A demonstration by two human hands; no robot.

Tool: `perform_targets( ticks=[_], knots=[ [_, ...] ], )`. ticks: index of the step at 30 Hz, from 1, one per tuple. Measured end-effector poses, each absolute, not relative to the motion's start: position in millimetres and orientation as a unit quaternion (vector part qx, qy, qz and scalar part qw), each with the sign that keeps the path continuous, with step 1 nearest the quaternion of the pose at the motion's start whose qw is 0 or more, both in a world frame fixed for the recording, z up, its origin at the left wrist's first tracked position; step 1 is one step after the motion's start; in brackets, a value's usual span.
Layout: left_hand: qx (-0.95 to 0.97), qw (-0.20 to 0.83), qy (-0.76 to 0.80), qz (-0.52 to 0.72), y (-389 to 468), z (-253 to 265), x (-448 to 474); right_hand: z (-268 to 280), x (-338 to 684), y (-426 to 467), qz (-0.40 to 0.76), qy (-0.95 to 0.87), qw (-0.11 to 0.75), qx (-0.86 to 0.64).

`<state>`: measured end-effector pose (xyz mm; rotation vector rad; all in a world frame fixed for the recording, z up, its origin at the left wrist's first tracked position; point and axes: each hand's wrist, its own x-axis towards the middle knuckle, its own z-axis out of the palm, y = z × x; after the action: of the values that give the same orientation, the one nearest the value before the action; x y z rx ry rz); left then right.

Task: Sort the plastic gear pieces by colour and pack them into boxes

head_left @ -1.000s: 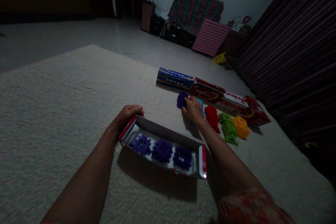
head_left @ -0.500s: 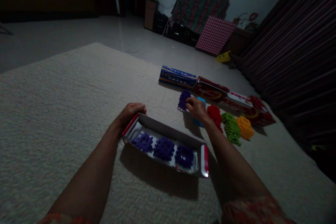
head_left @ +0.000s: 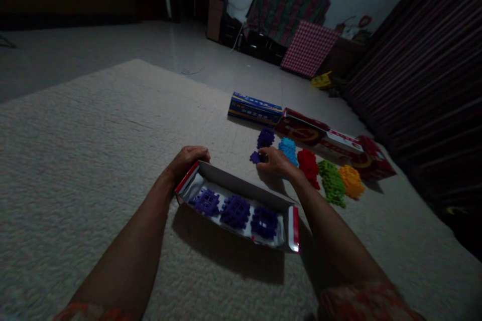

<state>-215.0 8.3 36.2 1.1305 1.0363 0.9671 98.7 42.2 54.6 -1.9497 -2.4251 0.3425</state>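
An open red-and-white cardboard box (head_left: 241, 185) lies on a pale carpet in front of me, with three purple lattice blocks (head_left: 235, 210) side by side inside it. My left hand (head_left: 186, 160) grips the box's far left end. My right hand (head_left: 274, 161) hovers just beyond the box and pinches a small purple block (head_left: 256, 157). Behind that hand a pile of purple blocks (head_left: 265, 137) sits on the carpet, followed to the right by blue (head_left: 288, 149), red (head_left: 309, 165), green (head_left: 331, 180) and orange (head_left: 351, 180) piles.
A blue box (head_left: 254, 108) and a long red box (head_left: 327, 141) lie behind the piles. A dark striped wall (head_left: 422, 70) runs along the right. Draped furniture (head_left: 289, 7), a checked cushion (head_left: 309, 47) and a yellow object (head_left: 320, 81) stand at the far end of the room.
My right hand has drawn back from the purple pile toward the box with one purple block pinched in it. My left hand stays on the box's end.
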Motion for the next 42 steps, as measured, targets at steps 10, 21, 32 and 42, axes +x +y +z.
perform_targets(
  ticks=[10, 21, 32, 42],
  knots=[
    [0.5, 0.613, 0.443, 0.423, 11, 30, -217, 91, 93, 17, 0.073, -0.795, 0.131, -0.588],
    [0.519, 0.591, 0.429, 0.444, 9, 29, -216, 144, 0, -82, 0.214, -0.906, 0.113, -0.346],
    [0.518, 0.595, 0.426, 0.443, 12, 27, -216, 118, -21, -76, 0.18, -0.922, 0.043, -0.339],
    [0.517, 0.597, 0.424, 0.443, 10, 29, -216, 112, -21, -69, 0.211, -0.927, 0.015, -0.309]
  ],
)
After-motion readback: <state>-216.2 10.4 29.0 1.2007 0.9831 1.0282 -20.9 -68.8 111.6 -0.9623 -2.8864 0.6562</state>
